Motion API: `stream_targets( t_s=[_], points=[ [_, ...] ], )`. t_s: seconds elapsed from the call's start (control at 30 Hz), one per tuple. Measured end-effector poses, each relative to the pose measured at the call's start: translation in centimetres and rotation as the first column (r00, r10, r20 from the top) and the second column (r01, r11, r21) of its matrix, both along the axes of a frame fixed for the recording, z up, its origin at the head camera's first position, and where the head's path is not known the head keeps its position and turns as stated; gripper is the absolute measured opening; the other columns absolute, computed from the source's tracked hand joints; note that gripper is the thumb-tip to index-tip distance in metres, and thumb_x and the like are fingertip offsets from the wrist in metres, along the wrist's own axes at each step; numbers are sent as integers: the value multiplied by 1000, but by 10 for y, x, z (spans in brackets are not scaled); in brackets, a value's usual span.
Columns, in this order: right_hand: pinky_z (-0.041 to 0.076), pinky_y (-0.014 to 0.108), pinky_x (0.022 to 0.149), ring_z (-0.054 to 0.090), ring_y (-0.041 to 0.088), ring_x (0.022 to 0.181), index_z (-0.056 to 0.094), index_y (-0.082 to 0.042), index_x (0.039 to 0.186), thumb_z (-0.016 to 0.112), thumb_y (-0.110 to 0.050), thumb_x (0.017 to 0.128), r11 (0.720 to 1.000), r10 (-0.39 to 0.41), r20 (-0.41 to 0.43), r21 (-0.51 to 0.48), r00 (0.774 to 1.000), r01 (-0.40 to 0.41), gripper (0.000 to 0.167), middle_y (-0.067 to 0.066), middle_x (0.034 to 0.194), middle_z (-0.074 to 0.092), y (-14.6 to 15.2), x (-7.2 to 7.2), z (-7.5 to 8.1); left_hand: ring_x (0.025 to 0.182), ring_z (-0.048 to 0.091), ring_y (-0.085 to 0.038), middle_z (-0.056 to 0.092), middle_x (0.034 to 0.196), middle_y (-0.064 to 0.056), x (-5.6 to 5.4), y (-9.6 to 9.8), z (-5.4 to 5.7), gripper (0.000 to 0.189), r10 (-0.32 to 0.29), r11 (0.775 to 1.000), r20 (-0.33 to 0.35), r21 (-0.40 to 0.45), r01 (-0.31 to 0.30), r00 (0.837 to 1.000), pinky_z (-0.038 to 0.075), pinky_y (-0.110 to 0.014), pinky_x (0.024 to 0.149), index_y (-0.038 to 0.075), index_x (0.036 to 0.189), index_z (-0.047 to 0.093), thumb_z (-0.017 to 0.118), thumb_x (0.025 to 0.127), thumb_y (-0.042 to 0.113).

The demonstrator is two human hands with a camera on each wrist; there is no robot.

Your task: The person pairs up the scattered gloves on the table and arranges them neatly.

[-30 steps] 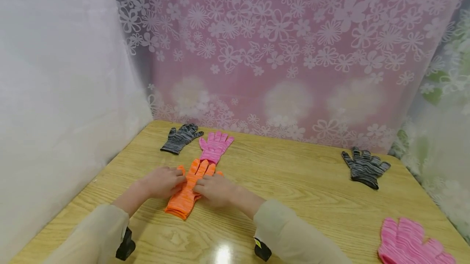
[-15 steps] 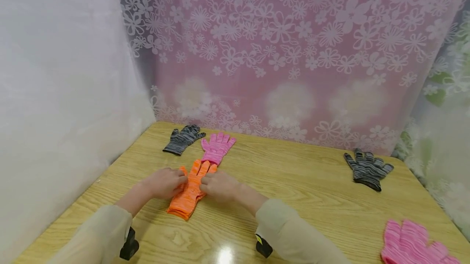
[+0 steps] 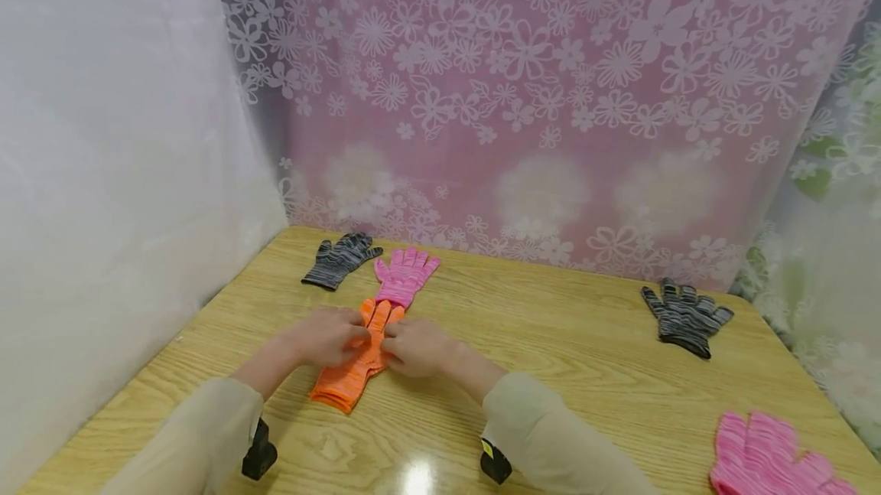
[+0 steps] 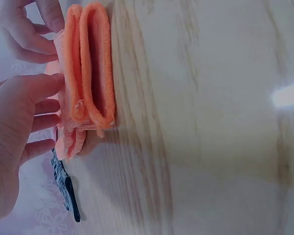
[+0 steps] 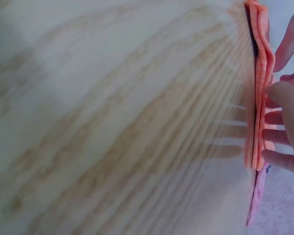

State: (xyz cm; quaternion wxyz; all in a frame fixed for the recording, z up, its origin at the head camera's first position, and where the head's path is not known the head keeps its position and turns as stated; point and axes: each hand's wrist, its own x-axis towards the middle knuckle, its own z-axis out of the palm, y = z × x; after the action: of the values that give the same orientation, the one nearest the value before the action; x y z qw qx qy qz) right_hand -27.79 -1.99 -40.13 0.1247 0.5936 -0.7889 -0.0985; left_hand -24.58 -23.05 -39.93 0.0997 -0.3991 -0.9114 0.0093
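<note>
An orange knit glove (image 3: pixel 347 379) lies on the table, fingers pointing away. Two cuff openings (image 4: pixel 97 63) are stacked in the left wrist view, so a second orange glove appears to lie with it. From the left, my left hand (image 3: pixel 332 337) reaches over the glove's palm, its fingers fairly straight and touching the fabric. My right hand (image 3: pixel 420 347) rests at the glove's right edge, thumb and extended fingers against it in the right wrist view. Both hands cover parts of the glove's sides. Its fingertips meet the cuff of a pink glove (image 3: pixel 404 275).
A grey-black glove (image 3: pixel 339 261) lies at the table's far left. Another grey-black glove (image 3: pixel 684 317) is at the far right, with a pink glove (image 3: pixel 760 455) near the front right. The wooden table (image 3: pixel 523 342) meets a floral curtain (image 3: pixel 523 97) behind.
My left hand has moved right, from the orange glove's left edge onto its palm. The glove's left thumb, visible before, is out of sight. My right hand has shifted slightly along the right edge.
</note>
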Motion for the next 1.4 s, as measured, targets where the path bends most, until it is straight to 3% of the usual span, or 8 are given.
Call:
stream_targets(
  t_s=[0.2,0.43,0.63,0.87,1.07,1.27,1.4],
  points=[
    [41,20,66,51,10,75,70,-20,94,58,-25,92,999,-3,72,-35,997,6,14,-2,87,54,6,-2,-1,69,50,-12,55,81,4,-1,0,-3,14,46,997,18,-55,-45,999,43,-27,60,17,95,70,64,84,24],
    [44,20,81,56,12,91,72,-21,104,57,-17,92,999,41,101,-20,994,-39,19,-1,99,61,16,-9,0,66,49,-11,54,79,4,0,-1,-2,14,14,997,21,-76,-13,1000,43,-28,60,15,97,68,64,86,22],
    [43,23,87,57,12,100,69,-18,106,57,-15,91,1000,6,142,5,990,-6,19,-1,107,62,19,-12,-2,73,54,-14,58,84,2,1,1,-1,12,-3,998,25,-58,4,1000,47,-30,65,15,94,68,65,85,21],
    [45,26,82,58,13,98,68,-14,98,61,-13,88,999,-11,118,-31,993,15,11,0,104,62,23,-13,-1,65,48,-5,54,72,13,6,18,8,7,39,999,164,6,-41,986,43,-24,62,17,81,68,66,84,23],
    [45,22,78,58,10,93,71,-18,93,60,-9,88,999,-24,116,-18,993,26,14,-3,100,62,23,-16,-1,58,41,-2,47,65,15,12,30,8,10,-24,1000,242,11,22,970,34,-19,54,18,73,68,68,83,20],
    [46,22,79,58,11,94,71,-20,91,60,-7,88,999,24,116,-42,993,-19,17,-2,100,63,23,-20,-1,61,45,0,50,68,15,14,28,9,17,-60,998,254,13,59,965,36,-16,54,18,65,69,68,82,17],
    [47,23,77,59,11,93,71,-20,90,59,-11,89,999,29,94,-34,995,-26,15,-3,99,64,24,-20,0,64,49,0,54,71,14,15,29,10,15,-73,996,244,-34,83,967,39,-16,57,18,68,72,69,82,20]
  ],
)
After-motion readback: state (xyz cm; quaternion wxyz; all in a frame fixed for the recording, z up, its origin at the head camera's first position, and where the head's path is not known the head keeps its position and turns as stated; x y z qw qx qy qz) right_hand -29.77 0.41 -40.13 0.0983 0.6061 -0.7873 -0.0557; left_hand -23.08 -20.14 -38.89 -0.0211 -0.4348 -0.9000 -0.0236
